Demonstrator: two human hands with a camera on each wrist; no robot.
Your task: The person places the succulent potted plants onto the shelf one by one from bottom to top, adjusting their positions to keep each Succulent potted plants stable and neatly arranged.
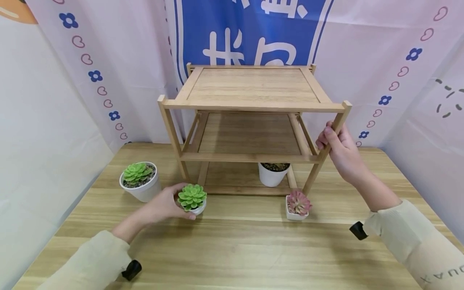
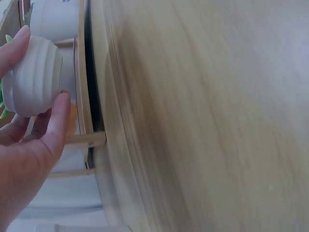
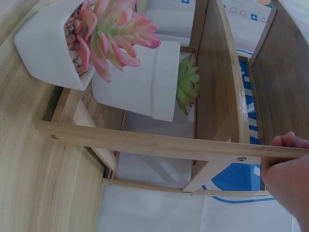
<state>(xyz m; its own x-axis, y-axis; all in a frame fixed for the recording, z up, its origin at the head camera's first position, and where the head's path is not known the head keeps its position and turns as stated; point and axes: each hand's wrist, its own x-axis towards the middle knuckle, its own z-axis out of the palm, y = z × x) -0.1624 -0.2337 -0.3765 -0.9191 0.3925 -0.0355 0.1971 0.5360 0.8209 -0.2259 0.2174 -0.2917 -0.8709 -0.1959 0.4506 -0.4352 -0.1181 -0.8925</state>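
A small green succulent [image 1: 192, 196] in a white ribbed pot [image 2: 35, 77] is in my left hand [image 1: 162, 207]. Thumb and fingers curl around the pot's sides, and the left wrist view shows it raised off the table. It is before the lower left of a three-tier wooden shelf [image 1: 253, 86]. My right hand [image 1: 342, 153] grips the shelf's right front post [image 1: 314, 175] between the top and middle boards. On the bottom board stands a white round pot [image 1: 272, 177]; its green succulent [image 3: 187, 83] shows in the right wrist view.
A pink succulent [image 1: 299, 202] in a squarish white pot [image 1: 295, 216] stands by the shelf's right front foot. Left of the shelf, a larger green succulent [image 1: 137, 173] grows in a round white pot [image 1: 146, 190]. Behind the wooden table [image 1: 239, 249] hangs a printed curtain [image 1: 145, 52].
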